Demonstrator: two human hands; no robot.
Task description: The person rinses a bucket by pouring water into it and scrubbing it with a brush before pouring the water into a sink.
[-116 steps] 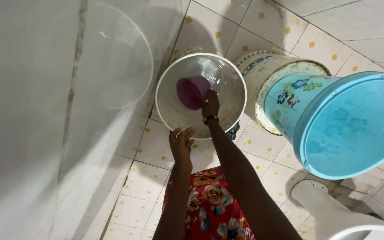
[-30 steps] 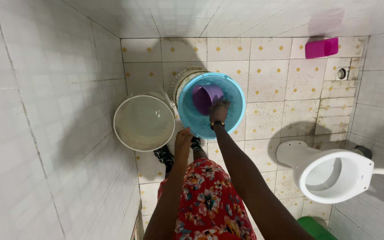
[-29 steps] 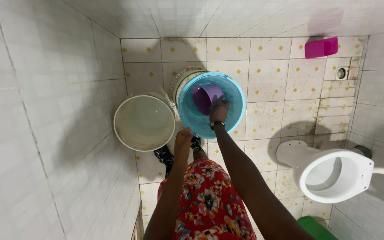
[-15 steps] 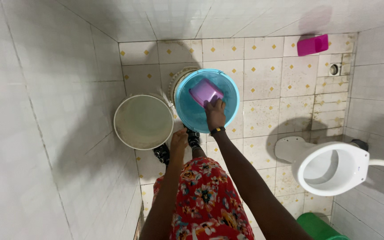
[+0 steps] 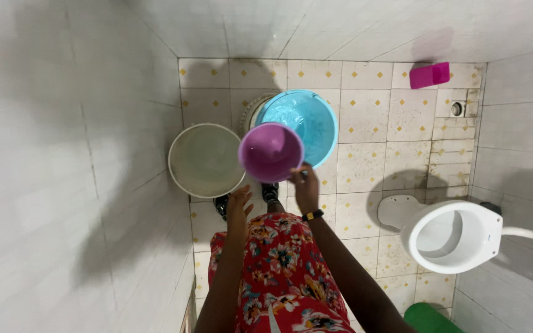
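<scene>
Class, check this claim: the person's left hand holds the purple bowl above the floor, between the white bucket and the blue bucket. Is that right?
Not quite. The head view shows the right hand gripping the purple bowl; the left hand is open and holds nothing. The bowl does sit between the white bucket and the blue bucket.

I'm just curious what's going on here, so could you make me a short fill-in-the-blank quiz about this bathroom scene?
1. The right hand holds a round ____ plastic scoop bowl.
2. The empty left hand hangs with its fingers ____.
3. Beside the round white plastic bucket stands a round ____ plastic bucket.
4. The white ceramic toilet is on the person's ____ side.

Missing words: purple; open; blue; right
</scene>
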